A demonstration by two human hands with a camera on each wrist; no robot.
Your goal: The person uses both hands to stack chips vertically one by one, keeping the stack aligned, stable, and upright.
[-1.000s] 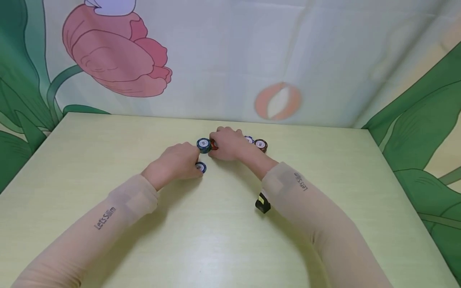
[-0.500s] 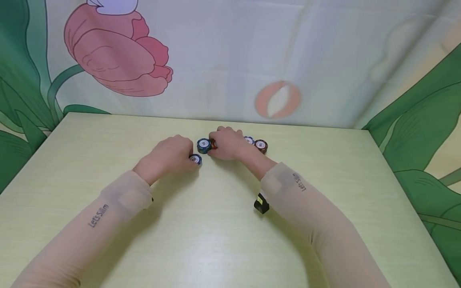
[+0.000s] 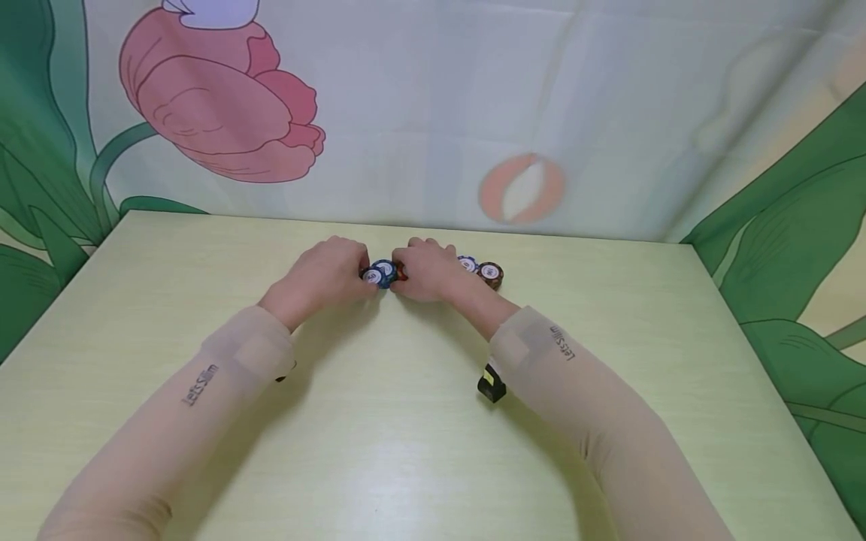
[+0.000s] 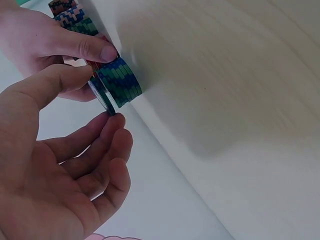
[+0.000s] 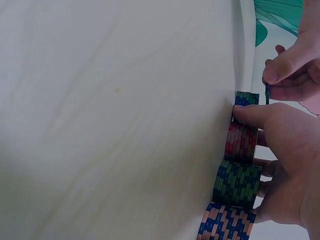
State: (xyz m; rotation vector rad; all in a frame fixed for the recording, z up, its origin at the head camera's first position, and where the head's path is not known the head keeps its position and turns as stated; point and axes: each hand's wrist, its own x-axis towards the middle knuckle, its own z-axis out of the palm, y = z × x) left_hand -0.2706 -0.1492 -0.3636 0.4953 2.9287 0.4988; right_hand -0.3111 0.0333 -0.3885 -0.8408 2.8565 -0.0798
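My left hand (image 3: 325,270) pinches a thin blue-green poker chip (image 3: 371,276) between thumb and fingertips, tilted in the left wrist view. That chip is right by the top of the leftmost stack of blue-green poker chips (image 4: 119,82); whether they touch I cannot tell. My right hand (image 3: 429,269) holds the row of stacks, thumb on the near side and fingers behind. Its thumb tip presses where the blue-green stack meets the stack of red poker chips (image 5: 241,141). In the head view, this hand covers most of the red stack.
Farther right in the row stand a green stack (image 5: 237,184), a blue-and-pink stack (image 5: 227,221) and a brown stack (image 3: 490,273). The row lies near the back edge of the pale table (image 3: 406,436). A patterned curtain (image 3: 406,113) hangs behind it.
My left hand has carried its chip away from me across the table, up to the leftmost stack. The right hand has stayed in place on the row.
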